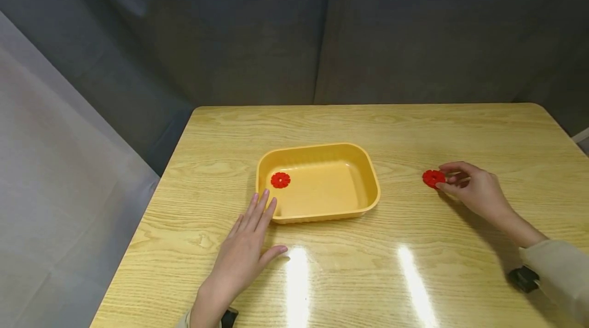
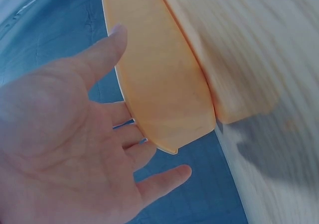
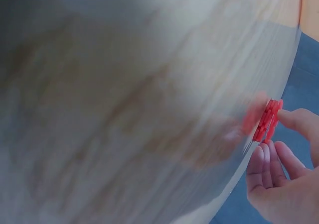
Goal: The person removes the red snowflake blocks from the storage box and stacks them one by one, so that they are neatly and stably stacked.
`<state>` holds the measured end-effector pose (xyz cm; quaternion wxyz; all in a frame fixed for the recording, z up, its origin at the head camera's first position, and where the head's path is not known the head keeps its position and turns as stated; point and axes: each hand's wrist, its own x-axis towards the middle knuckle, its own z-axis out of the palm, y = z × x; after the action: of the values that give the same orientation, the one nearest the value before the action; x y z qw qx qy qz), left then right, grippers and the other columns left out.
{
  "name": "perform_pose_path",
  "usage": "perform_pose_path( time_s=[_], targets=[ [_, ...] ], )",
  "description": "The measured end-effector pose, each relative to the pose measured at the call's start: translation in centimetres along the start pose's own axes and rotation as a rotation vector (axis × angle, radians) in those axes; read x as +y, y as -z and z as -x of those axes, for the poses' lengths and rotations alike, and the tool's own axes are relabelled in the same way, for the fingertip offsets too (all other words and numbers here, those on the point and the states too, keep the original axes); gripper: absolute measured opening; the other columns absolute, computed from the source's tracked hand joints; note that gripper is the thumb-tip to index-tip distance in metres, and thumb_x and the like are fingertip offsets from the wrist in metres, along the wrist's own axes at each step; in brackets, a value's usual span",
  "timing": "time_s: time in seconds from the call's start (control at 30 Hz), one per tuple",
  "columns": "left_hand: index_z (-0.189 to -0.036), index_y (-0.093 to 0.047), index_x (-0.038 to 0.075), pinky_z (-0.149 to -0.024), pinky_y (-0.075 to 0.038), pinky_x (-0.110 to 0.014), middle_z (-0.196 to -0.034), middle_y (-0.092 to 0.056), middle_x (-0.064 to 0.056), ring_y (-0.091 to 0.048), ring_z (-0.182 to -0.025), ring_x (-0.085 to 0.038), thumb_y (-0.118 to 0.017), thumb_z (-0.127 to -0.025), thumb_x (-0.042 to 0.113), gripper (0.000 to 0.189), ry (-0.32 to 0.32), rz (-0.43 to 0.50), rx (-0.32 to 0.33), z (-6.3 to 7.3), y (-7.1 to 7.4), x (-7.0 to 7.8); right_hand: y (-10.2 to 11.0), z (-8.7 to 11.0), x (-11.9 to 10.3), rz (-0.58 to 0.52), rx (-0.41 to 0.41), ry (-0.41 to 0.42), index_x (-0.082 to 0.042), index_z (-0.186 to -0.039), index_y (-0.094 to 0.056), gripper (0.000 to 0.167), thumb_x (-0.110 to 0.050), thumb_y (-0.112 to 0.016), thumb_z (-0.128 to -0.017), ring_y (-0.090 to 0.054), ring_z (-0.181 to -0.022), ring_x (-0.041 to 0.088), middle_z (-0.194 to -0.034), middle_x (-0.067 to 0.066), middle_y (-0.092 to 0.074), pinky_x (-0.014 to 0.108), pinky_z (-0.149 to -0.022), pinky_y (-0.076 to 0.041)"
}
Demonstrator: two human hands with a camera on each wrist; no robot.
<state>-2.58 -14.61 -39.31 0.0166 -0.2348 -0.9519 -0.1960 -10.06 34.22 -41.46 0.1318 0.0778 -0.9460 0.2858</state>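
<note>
A yellow plastic basin [image 1: 322,185] stands in the middle of the table in the head view, with one red flower-shaped disc [image 1: 280,180] lying flat inside at its left end. My left hand [image 1: 243,251] is at the basin's near left corner, fingers straight and spread, fingertips right at the rim. The left wrist view shows that palm and the basin's outer wall [image 2: 159,64]. To the right of the basin, my right hand [image 1: 478,192] pinches red flower-shaped discs [image 1: 432,178] between thumb and fingers. In the right wrist view these discs [image 3: 266,120] appear layered, close over the tabletop.
The wood-grain table [image 1: 207,164] has rounded far corners and bright light reflections near its front. A dark grey curtain [image 1: 257,31] hangs behind it, and a pale cloth [image 1: 60,164] hangs at the left.
</note>
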Motion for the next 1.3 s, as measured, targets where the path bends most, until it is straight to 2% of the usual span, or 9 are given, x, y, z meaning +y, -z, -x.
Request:
perform_pose_path(
  time_s=[0.67,0.9,1.07,1.3],
  targets=[
    [-0.157,-0.023,0.011,-0.111,-0.029,-0.056,-0.165,-0.004,-0.003,-0.005,-0.150,-0.024,-0.069,-0.088,0.044,0.089,0.013,0.009,-0.023,-0.1,-0.1,-0.2,0.1,0.1,-0.3,-0.021,-0.014,-0.006,0.005,-0.112,-0.065,0.039,0.001,-0.081,-0.077,-0.054,-0.069,-0.008,-0.090,0.023,-0.069,0.005,-0.058,-0.042],
    [-0.157,-0.023,0.010,-0.110,-0.031,-0.056,-0.165,-0.006,-0.004,-0.008,-0.149,-0.026,-0.070,-0.088,0.043,0.090,0.000,-0.002,-0.007,-0.1,-0.1,-0.2,0.1,-0.3,-0.8,-0.028,0.034,0.058,0.003,-0.110,-0.067,0.038,0.005,-0.081,-0.075,-0.054,-0.070,-0.010,-0.089,0.021,-0.069,0.003,-0.060,-0.043],
    [-0.157,-0.022,0.011,-0.111,-0.029,-0.055,-0.165,-0.004,-0.003,-0.006,-0.150,-0.025,-0.070,-0.088,0.043,0.090,0.007,-0.005,-0.016,-0.1,-0.1,-0.2,0.0,-0.9,-2.0,-0.051,0.052,0.094,0.000,-0.112,-0.069,0.037,0.004,-0.080,-0.077,-0.053,-0.074,-0.015,-0.094,0.019,-0.068,0.002,-0.064,-0.044],
    [-0.157,-0.023,0.010,-0.110,-0.031,-0.056,-0.165,-0.007,-0.005,-0.008,-0.149,-0.026,-0.070,-0.087,0.043,0.090,0.001,-0.006,-0.006,-0.1,-0.1,-0.1,-0.6,-2.1,-5.2,-0.104,0.039,0.147,-0.003,-0.115,-0.069,0.037,0.003,-0.078,-0.080,-0.060,-0.081,-0.001,-0.105,0.014,-0.067,0.007,-0.067,-0.047]
  ],
)
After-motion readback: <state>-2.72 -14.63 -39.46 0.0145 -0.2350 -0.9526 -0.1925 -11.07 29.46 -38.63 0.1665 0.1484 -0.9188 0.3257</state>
